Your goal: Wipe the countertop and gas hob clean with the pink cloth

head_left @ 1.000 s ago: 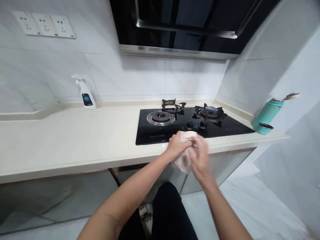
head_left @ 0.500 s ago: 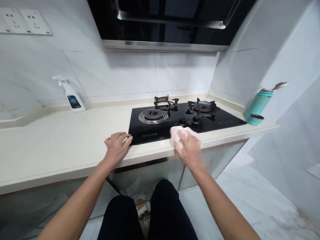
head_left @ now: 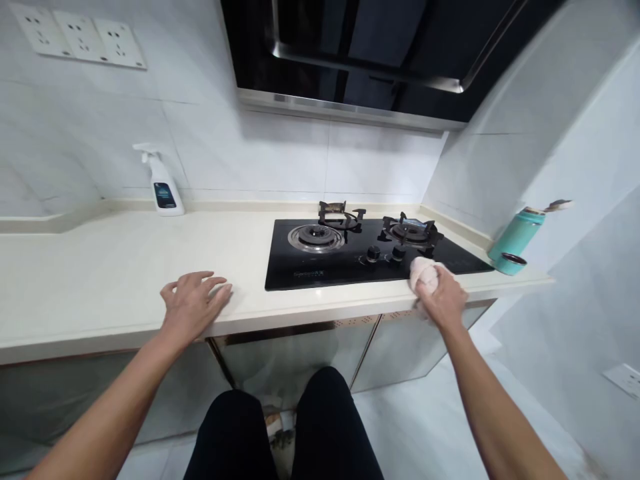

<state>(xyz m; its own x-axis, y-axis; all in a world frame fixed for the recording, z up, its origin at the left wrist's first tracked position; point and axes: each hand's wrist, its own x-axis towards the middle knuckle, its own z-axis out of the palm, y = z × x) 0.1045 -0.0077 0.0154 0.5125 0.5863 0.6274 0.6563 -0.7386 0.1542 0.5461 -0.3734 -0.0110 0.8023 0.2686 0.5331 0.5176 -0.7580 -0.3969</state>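
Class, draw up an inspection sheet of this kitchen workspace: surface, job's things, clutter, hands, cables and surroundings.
Surface: cream stone counter with a black glass gas hob set into it.
Job's things: pale cloth bunched at the hob's front edge.
Clutter: white spray bottle by the wall; tilted teal flask at the far right.
Hands: right hand grips the cloth; left hand lies open on the counter.
Cables: nothing seen.
Surroundings: tiled walls, wall sockets, black range hood, cabinet fronts.

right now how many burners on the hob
2. The left burner is on the left half of the hob, and the right burner is on the right half, under a black grate. Neither is hidden.
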